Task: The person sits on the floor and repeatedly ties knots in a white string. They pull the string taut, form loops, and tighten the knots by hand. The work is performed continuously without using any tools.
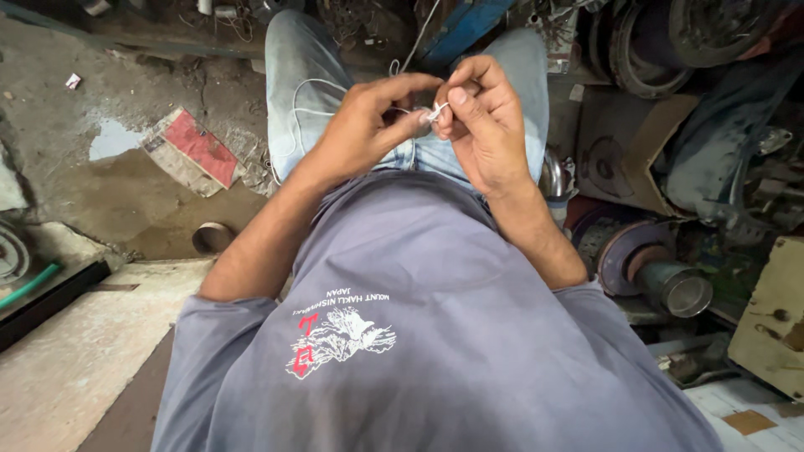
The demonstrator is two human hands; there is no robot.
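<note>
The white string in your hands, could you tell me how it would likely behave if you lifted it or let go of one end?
The string is probably floppy: it loops loosely over the jeans below the left hand. It looks thin, so likely very light. The right hand pinches it at the fingertips, which suggests it could slip from a loose grip.

The hands (423,125) meet above the knees (410,92), with the thread (437,111) between them. Left of the knees lies a flat packet (191,149) on the floor (126,201); right of them, metal parts (662,276).
</note>
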